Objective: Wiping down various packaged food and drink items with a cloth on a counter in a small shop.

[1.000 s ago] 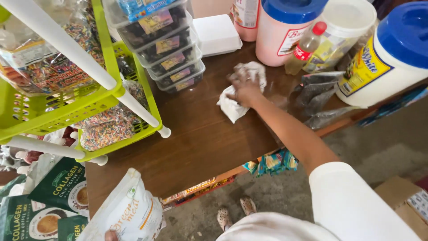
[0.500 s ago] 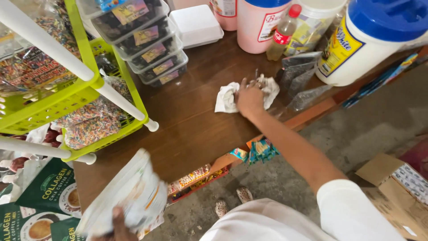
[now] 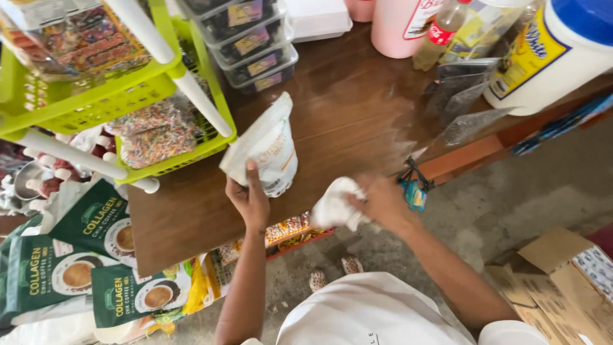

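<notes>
White cloth (image 3: 336, 204), crumpled into a wad, is gripped in the right hand (image 3: 382, 203) with the fingers closed around it; the hand is blurred, so single fingers cannot be told apart. The wad is held at the front edge of the brown wooden table (image 3: 345, 115), near the 6 o'clock side of the tabletop.

A pale stand-up pouch (image 3: 265, 150) is clamped by the left hand (image 3: 249, 199), the thumb laid up its front face and the other fingers hidden behind it. The pouch is held tilted over the tabletop, its top leaning toward 1 o'clock. The pouch is seen at 10 o'clock from the cloth, the two hands close together but apart.

A green wire rack (image 3: 128, 96) on white tubes, filled with bags of coloured sprinkles, is seen at 10 o'clock from the pouch. Stacked clear plastic boxes (image 3: 255, 45) stand at 12 o'clock from it. At 2 o'clock, a big white tub with a blue lid (image 3: 555, 57) rests on the table, with clear plastic bags (image 3: 466, 96) lying just beside it. Green printed pouches (image 3: 83, 255) are piled at 8 o'clock, below the table edge.
</notes>
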